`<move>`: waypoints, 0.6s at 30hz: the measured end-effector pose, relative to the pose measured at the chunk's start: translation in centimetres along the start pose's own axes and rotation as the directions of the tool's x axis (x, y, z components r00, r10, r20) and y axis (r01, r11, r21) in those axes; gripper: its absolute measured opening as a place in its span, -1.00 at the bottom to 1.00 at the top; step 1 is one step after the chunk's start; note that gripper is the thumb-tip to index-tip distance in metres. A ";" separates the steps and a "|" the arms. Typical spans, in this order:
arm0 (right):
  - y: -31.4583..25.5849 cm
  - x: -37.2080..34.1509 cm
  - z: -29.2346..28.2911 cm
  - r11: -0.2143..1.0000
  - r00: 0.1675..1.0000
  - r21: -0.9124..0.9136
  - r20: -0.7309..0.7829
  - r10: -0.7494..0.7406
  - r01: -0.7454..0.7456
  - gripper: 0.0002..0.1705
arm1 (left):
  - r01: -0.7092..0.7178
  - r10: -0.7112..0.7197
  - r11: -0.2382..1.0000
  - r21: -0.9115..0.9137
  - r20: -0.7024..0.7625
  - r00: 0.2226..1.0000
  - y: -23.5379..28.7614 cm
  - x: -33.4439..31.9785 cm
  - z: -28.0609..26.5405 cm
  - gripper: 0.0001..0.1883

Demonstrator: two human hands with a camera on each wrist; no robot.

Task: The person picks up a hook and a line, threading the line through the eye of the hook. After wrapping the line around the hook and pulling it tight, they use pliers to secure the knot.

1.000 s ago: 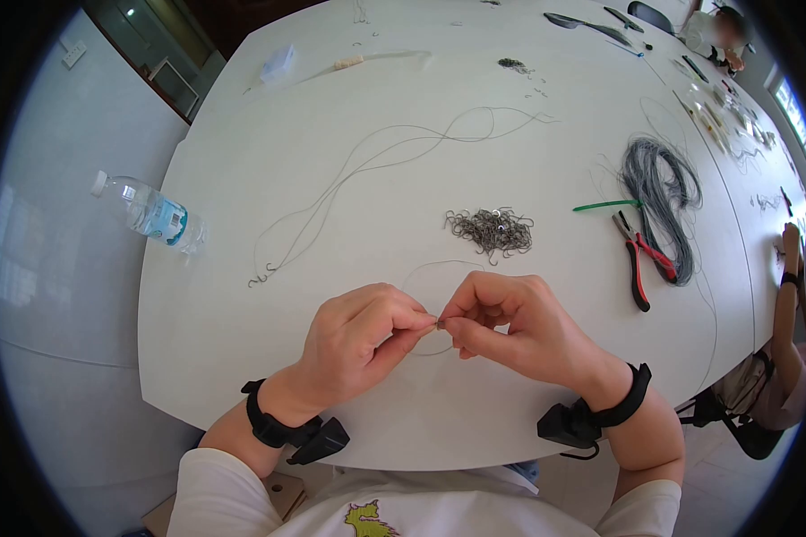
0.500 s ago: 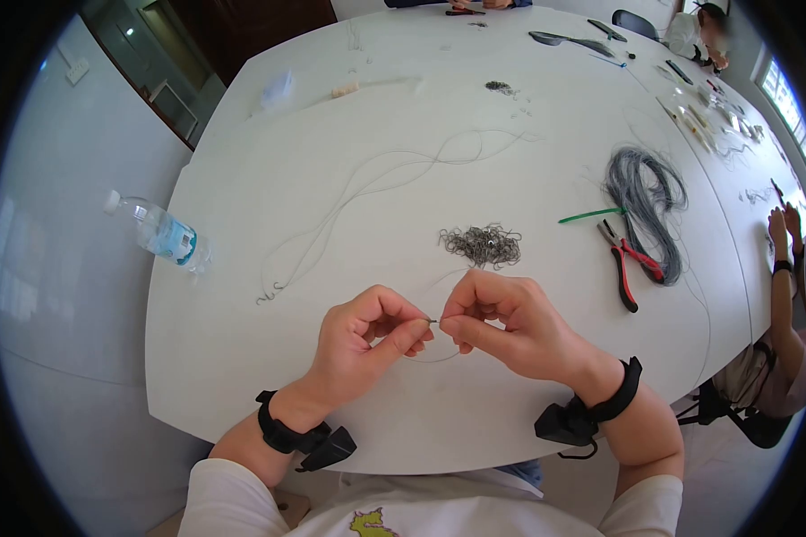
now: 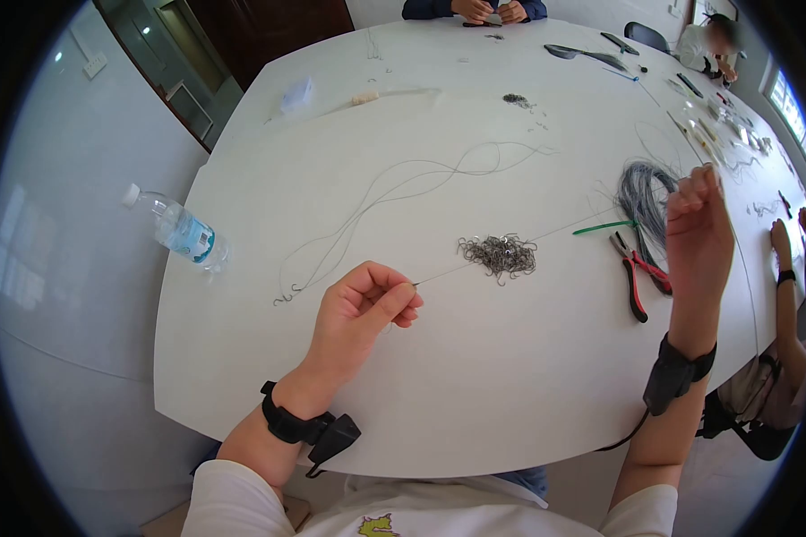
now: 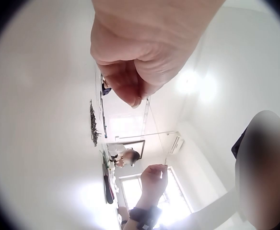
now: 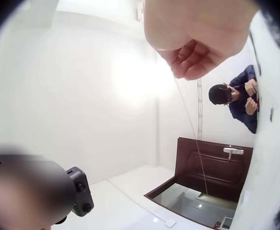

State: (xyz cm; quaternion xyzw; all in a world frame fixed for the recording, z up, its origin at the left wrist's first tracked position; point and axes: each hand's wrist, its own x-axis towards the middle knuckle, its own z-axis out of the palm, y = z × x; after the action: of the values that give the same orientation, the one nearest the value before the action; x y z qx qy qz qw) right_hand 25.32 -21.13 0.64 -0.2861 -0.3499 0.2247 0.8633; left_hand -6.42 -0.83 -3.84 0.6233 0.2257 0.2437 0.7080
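Note:
Between thumb and forefinger my left hand (image 3: 363,309) pinches a fish hook, mostly hidden, with a dark bit showing at the fingertips. A thin fishing line (image 3: 443,276) runs from there to the upper right, straight and taut. Its other end is pinched by my right hand (image 3: 700,233), raised beside the coil of line. In the left wrist view the line (image 4: 155,120) leaves the left fingertips toward the raised right hand; the right wrist view shows the line (image 5: 190,120) dropping away from the right fingers. Under the line lies a pile of fish hooks (image 3: 503,258).
Red-handled pliers (image 3: 634,277) and a grey coil of line (image 3: 640,192) with a green tie (image 3: 604,227) lie at the right. Looped lines with hooks (image 3: 358,215) lie left of centre, near a water bottle (image 3: 188,234). Other people sit around the white table (image 3: 475,394).
My hands, close together earlier, have parted. The right hand has swung far up and to the right, drawing the line straight; the left hand keeps its pinch near the same place.

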 end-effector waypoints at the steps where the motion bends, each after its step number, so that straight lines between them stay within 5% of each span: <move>1: -0.4 0.3 -0.6 0.996 0.993 -0.059 -0.096 -0.069 0.063 -0.87 | 0.011 -0.011 1.000 -0.001 0.004 1.000 -0.2 0.0 0.0 -0.93; 6: -0.9 0.3 -3.9 0.977 0.965 -0.154 -0.195 -0.176 0.147 -0.71 | 0.051 -0.050 0.996 -0.073 0.010 0.999 -0.9 0.3 -0.1 -0.91; 8: 0.4 0.0 -1.0 0.885 0.907 -0.466 -0.365 -0.210 0.017 -0.72 | 0.092 -0.092 0.991 -0.094 0.003 0.996 -0.8 0.3 0.0 -0.91; 9: 1.0 -0.3 0.5 0.883 0.905 -0.468 -0.367 -0.215 0.020 -0.72 | 0.143 -0.146 0.982 -0.120 -0.014 0.989 -0.7 0.2 0.1 -0.91; 11: 2.3 -1.1 3.5 0.483 0.991 -0.874 -0.106 -0.081 -0.054 -0.70 | 0.190 -0.195 0.971 -0.145 -0.026 0.980 -0.4 0.1 0.5 -0.91; 13: 4.4 -2.7 5.7 0.291 0.990 -0.946 0.143 -0.016 0.142 -0.64 | 0.211 -0.214 0.963 -0.169 0.002 0.977 0.2 -0.3 0.9 -0.91; 15: 5.0 -4.6 9.1 0.430 0.936 -0.897 0.234 0.261 0.105 -0.64 | 0.215 -0.212 0.963 -0.162 0.036 0.977 0.3 -0.6 1.1 -0.91; 18: 7.1 -6.7 11.1 0.563 0.880 -0.825 0.298 0.370 0.043 -0.67 | 0.219 -0.207 0.964 -0.152 0.088 0.974 0.4 -0.9 1.4 -0.90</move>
State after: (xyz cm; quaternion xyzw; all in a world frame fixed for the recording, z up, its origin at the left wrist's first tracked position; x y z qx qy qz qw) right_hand 11.50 -16.07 -0.61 -0.6223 -0.5692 0.1793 0.5066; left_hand -6.34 -2.44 -3.31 0.5444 0.2457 0.1614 0.7856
